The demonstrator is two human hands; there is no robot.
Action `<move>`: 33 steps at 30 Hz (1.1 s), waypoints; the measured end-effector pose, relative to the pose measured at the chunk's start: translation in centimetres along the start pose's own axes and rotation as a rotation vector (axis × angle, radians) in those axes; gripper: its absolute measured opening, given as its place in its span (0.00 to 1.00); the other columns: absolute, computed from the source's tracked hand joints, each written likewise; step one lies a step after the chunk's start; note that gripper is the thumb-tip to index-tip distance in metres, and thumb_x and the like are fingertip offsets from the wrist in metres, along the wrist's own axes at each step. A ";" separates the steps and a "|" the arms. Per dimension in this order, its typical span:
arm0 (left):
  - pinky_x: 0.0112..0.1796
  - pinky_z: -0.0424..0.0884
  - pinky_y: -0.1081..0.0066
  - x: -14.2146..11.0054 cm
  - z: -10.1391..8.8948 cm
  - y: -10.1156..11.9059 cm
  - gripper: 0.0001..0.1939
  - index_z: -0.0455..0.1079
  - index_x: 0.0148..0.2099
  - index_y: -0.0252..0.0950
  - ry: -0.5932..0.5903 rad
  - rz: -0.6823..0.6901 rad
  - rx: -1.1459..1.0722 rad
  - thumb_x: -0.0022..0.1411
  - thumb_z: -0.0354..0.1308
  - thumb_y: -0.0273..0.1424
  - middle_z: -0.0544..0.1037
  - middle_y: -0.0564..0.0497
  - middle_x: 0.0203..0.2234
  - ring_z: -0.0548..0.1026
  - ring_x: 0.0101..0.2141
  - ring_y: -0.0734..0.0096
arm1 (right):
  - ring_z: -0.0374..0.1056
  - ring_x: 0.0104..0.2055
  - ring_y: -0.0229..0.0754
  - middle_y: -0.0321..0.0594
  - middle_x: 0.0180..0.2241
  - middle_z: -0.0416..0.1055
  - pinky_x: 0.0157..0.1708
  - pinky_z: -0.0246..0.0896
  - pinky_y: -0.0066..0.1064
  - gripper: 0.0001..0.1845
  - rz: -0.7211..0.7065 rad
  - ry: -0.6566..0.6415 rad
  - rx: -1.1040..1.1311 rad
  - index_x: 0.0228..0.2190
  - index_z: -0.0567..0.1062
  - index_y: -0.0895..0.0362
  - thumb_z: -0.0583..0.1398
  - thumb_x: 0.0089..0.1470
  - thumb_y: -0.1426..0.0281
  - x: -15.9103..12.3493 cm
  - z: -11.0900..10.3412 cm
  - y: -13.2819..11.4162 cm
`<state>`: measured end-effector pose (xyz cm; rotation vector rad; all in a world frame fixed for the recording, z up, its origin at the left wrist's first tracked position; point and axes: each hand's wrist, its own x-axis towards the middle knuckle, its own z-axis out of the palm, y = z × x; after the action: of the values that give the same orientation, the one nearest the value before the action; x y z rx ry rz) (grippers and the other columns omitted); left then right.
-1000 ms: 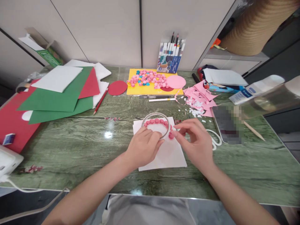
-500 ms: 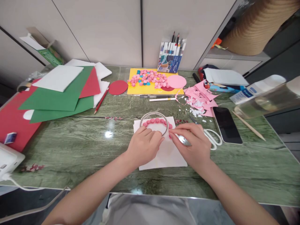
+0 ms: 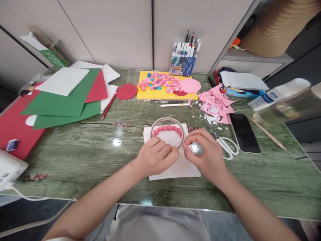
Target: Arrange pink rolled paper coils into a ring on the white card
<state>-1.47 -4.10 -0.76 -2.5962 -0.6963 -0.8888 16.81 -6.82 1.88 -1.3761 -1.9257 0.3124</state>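
Note:
My left hand point(image 3: 158, 155) is closed over the lower edge of a thin, silvery ring point(image 3: 167, 119) that looks like a roll of clear tape. The ring rests over white paper point(image 3: 175, 170). Inside its upper edge, pink coiled-paper rolls point(image 3: 169, 128) form an arc. My right hand point(image 3: 207, 150) pinches thumb and finger together beside the ring's right side; whatever is between the fingertips is hidden. Under that hand a shiny round spot shows on the table. White-handled scissors point(image 3: 227, 148) lie just to its right.
Behind the paper, a yellow sheet point(image 3: 163, 96) bears many small paper rolls. Pink scraps point(image 3: 217, 100), a phone point(image 3: 244, 133), a wooden stick point(image 3: 268, 134) and a bottle point(image 3: 283, 105) occupy the right. Green sheets point(image 3: 57, 107) and a red pencil point(image 3: 109, 106) lie left.
The ring has shifted slightly right, so the rolls at the right end of the arc now sit within it. The right fingers have curled in and the left fist has edged right.

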 end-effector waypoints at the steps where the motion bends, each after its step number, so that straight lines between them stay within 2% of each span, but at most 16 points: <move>1: 0.26 0.56 0.68 0.0 0.0 0.0 0.06 0.64 0.31 0.38 0.029 0.013 -0.003 0.60 0.53 0.24 0.63 0.57 0.15 0.60 0.20 0.73 | 0.66 0.35 0.39 0.36 0.30 0.68 0.35 0.58 0.33 0.05 0.021 0.003 0.024 0.25 0.68 0.54 0.58 0.47 0.76 -0.1 0.0 -0.3; 4: 0.25 0.56 0.68 -0.1 -0.2 0.3 0.06 0.64 0.29 0.38 0.081 0.029 -0.021 0.59 0.55 0.24 0.63 0.57 0.14 0.59 0.19 0.74 | 0.66 0.33 0.39 0.36 0.29 0.67 0.36 0.58 0.34 0.05 0.058 0.038 0.053 0.25 0.68 0.54 0.58 0.47 0.76 -0.1 0.2 -0.5; 6: 0.25 0.57 0.68 -0.1 -0.2 0.8 0.06 0.64 0.29 0.39 0.122 0.081 -0.066 0.58 0.56 0.25 0.64 0.57 0.15 0.60 0.19 0.74 | 0.64 0.32 0.39 0.36 0.28 0.67 0.36 0.58 0.34 0.04 0.102 0.069 0.052 0.24 0.69 0.54 0.58 0.47 0.75 0.1 0.3 0.3; 9: 0.27 0.59 0.68 -0.1 0.0 0.7 0.07 0.63 0.30 0.40 0.177 0.141 -0.161 0.60 0.53 0.26 0.68 0.57 0.17 0.62 0.20 0.74 | 0.62 0.30 0.38 0.37 0.28 0.67 0.32 0.58 0.32 0.04 0.307 0.079 0.154 0.23 0.71 0.55 0.59 0.48 0.70 1.0 0.2 2.8; 10: 0.27 0.59 0.67 -0.2 0.2 0.2 0.07 0.64 0.30 0.41 0.140 0.095 -0.157 0.61 0.51 0.27 0.69 0.56 0.17 0.63 0.21 0.73 | 0.63 0.30 0.38 0.37 0.28 0.68 0.32 0.59 0.32 0.05 0.400 0.059 0.259 0.24 0.72 0.55 0.59 0.48 0.67 1.3 0.0 3.7; 11: 0.28 0.60 0.66 -0.3 0.4 -0.6 0.07 0.64 0.31 0.41 0.044 -0.018 -0.120 0.61 0.50 0.26 0.69 0.56 0.18 0.64 0.21 0.72 | 0.64 0.30 0.38 0.37 0.28 0.68 0.33 0.60 0.32 0.06 0.467 0.061 0.390 0.24 0.73 0.55 0.60 0.48 0.66 1.5 -0.2 4.4; 13: 0.30 0.61 0.64 -0.6 0.8 -2.9 0.09 0.63 0.30 0.40 -0.196 -0.325 0.016 0.63 0.47 0.28 0.67 0.53 0.17 0.66 0.24 0.68 | 0.64 0.31 0.38 0.37 0.28 0.69 0.34 0.61 0.32 0.08 0.547 0.034 0.589 0.26 0.73 0.55 0.62 0.46 0.63 1.9 -0.6 5.2; 16: 0.34 0.62 0.59 -1.3 1.2 -6.3 0.08 0.64 0.34 0.38 -0.260 -0.536 0.136 0.64 0.45 0.29 0.70 0.47 0.25 0.68 0.31 0.60 | 0.63 0.30 0.37 0.37 0.28 0.68 0.32 0.60 0.31 0.11 0.581 -0.013 0.718 0.26 0.74 0.55 0.64 0.44 0.61 2.0 -0.8 5.2; 19: 0.37 0.62 0.56 -2.0 1.4 -7.7 0.07 0.64 0.37 0.37 -0.320 -0.613 0.187 0.64 0.44 0.28 0.72 0.45 0.30 0.68 0.35 0.58 | 0.61 0.28 0.36 0.36 0.27 0.67 0.30 0.59 0.30 0.10 0.586 -0.058 0.768 0.27 0.74 0.55 0.64 0.44 0.61 1.9 -0.8 4.8; 24: 0.42 0.60 0.53 -1.9 1.9 -6.1 0.07 0.65 0.42 0.37 -0.372 -0.681 0.178 0.61 0.50 0.30 0.73 0.43 0.35 0.69 0.40 0.53 | 0.61 0.29 0.34 0.36 0.29 0.69 0.31 0.59 0.28 0.06 0.593 -0.065 0.884 0.29 0.76 0.53 0.64 0.45 0.65 1.7 -0.8 4.4; 26: 0.44 0.60 0.53 -1.4 1.6 -5.3 0.11 0.66 0.46 0.36 -0.382 -0.686 0.127 0.60 0.52 0.32 0.73 0.42 0.39 0.68 0.42 0.52 | 0.62 0.30 0.34 0.36 0.31 0.69 0.32 0.59 0.27 0.05 0.572 -0.089 0.904 0.29 0.77 0.53 0.64 0.46 0.67 1.6 -0.8 4.1; 29: 0.46 0.59 0.54 -0.4 0.8 -4.3 0.13 0.66 0.48 0.35 -0.327 -0.675 -0.045 0.61 0.52 0.32 0.73 0.42 0.42 0.67 0.45 0.54 | 0.63 0.32 0.35 0.36 0.33 0.68 0.33 0.60 0.28 0.04 0.503 -0.148 0.890 0.29 0.77 0.52 0.63 0.47 0.68 1.4 -0.8 3.4; 31: 0.46 0.62 0.57 0.3 0.2 -3.4 0.10 0.69 0.45 0.37 -0.264 -0.682 -0.307 0.61 0.52 0.32 0.74 0.46 0.40 0.69 0.45 0.59 | 0.63 0.34 0.36 0.37 0.34 0.66 0.33 0.60 0.29 0.05 0.456 -0.193 0.870 0.31 0.77 0.52 0.62 0.48 0.68 1.2 -0.7 3.0; 33: 0.44 0.66 0.63 0.9 -0.3 -2.3 0.08 0.70 0.42 0.39 -0.203 -0.720 -0.691 0.61 0.54 0.31 0.75 0.49 0.38 0.71 0.41 0.66 | 0.64 0.36 0.38 0.38 0.35 0.66 0.35 0.60 0.30 0.06 0.410 -0.243 0.840 0.32 0.77 0.52 0.61 0.49 0.68 1.0 -0.5 2.7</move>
<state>-2.19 -1.99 0.33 -3.0878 -1.7111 -1.2385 18.97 -4.99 1.07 -1.1456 -1.3780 1.3615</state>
